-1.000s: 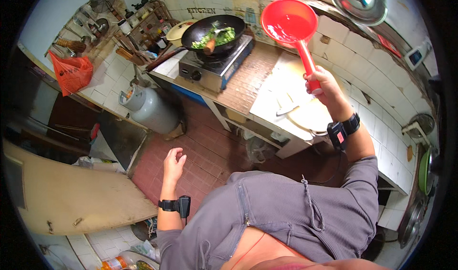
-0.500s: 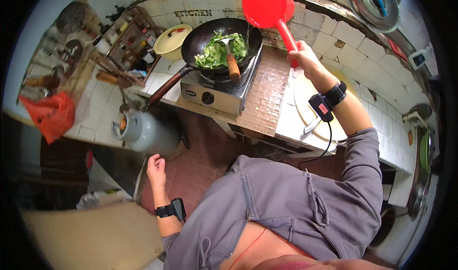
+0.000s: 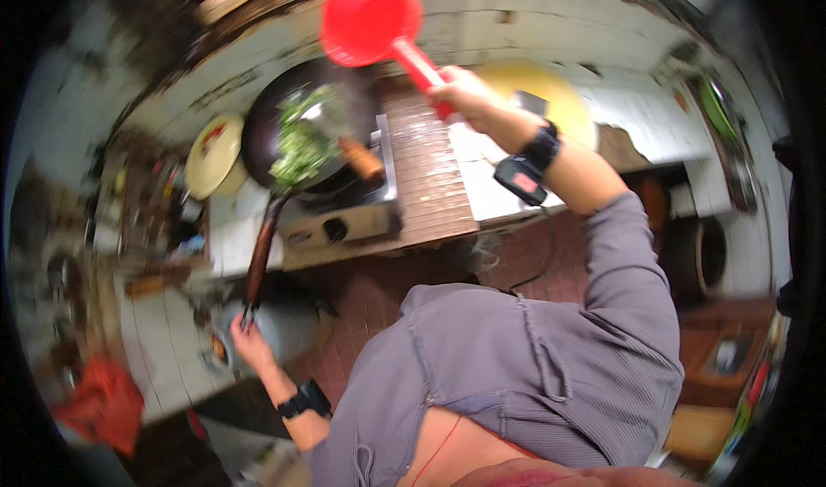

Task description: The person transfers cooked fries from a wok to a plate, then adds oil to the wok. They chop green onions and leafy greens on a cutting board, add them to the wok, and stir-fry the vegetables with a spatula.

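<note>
My right hand (image 3: 469, 98) grips the handle of a red plastic water dipper (image 3: 366, 18). The dipper is raised behind and to the right of a black wok (image 3: 258, 126); its contents cannot be made out. Chopped green vegetables (image 3: 299, 147) lie in the wok, and a spatula with a wooden handle (image 3: 361, 158) rests among them. Toward my left side extends the wok's long dark handle (image 3: 261, 255). My left hand (image 3: 249, 345) is at its end, fingers closed about the tip, somewhat blurred. The wok sits on a gas stove (image 3: 348, 225).
A pale yellow lidded pot (image 3: 215, 156) stands left of the wok. Under the counter is a grey gas cylinder (image 3: 292, 323). A round yellow board (image 3: 551, 100) with a cleaver blade (image 3: 529, 101) lies to the right. A red bag (image 3: 103, 405) hangs at the left.
The view has turned right. My left hand, formerly empty above the floor, has come to the end of the wok handle. My right hand still holds the dipper up.
</note>
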A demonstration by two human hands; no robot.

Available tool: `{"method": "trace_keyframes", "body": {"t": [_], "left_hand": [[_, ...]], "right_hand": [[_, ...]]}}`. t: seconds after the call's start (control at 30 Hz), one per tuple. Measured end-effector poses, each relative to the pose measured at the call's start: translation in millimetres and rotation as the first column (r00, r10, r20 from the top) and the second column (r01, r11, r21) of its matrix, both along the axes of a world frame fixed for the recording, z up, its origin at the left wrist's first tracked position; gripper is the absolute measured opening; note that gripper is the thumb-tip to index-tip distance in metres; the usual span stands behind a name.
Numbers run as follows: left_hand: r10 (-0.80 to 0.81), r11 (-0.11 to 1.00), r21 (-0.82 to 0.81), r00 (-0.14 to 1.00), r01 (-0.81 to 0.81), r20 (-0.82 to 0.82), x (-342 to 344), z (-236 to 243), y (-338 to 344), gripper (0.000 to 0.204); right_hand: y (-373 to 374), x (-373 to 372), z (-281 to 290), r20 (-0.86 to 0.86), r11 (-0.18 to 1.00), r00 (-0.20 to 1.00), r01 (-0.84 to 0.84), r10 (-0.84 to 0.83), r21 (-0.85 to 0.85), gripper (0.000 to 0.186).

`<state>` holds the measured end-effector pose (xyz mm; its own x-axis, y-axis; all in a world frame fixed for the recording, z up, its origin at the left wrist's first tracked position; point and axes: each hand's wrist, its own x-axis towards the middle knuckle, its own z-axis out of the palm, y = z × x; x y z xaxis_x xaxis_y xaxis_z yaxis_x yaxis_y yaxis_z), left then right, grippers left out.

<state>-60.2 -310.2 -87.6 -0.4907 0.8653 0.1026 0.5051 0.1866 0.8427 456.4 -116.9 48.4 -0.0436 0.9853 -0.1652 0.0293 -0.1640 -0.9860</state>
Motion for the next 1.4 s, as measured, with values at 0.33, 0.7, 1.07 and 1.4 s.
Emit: {"method": "trace_keyframes", "body": {"t": [0.33, 0.7, 1.07, 1.4], "left_hand": [[0.022, 0.999, -0.025, 1.000, -0.022, 0.006, -24.0, 4.9, 32.8, 0.025], [0.291, 0.944, 0.020, 0.861, -0.329, 0.418, -19.9, 19.2, 14.0, 0.032], [-0.024, 0.989, -0.135, 0.968, 0.059, 0.249, 51.2, 75.2, 43.9, 0.035], [-0.437, 0.697, -0.214, 0.642, 0.684, 0.630, 39.3, 104.5, 67.7, 0.067]], "right_hand": [[-78.1, 170.9, -53.6, -0.707, 0.965, 0.657, 0.171, -0.262, -0.199, 0.016], [-100.0, 442.2, -206.2, -0.435, 0.712, 0.570, 0.623, -0.697, -0.325, 0.012], [-51.2, 403.2, -142.8, 0.779, 0.571, -0.036, 0.658, -0.626, 0.490, 0.057], [-66.0, -114.9, -3.2, 0.923, 0.525, -0.036, -0.831, -0.383, 0.186, 0.057]]}}
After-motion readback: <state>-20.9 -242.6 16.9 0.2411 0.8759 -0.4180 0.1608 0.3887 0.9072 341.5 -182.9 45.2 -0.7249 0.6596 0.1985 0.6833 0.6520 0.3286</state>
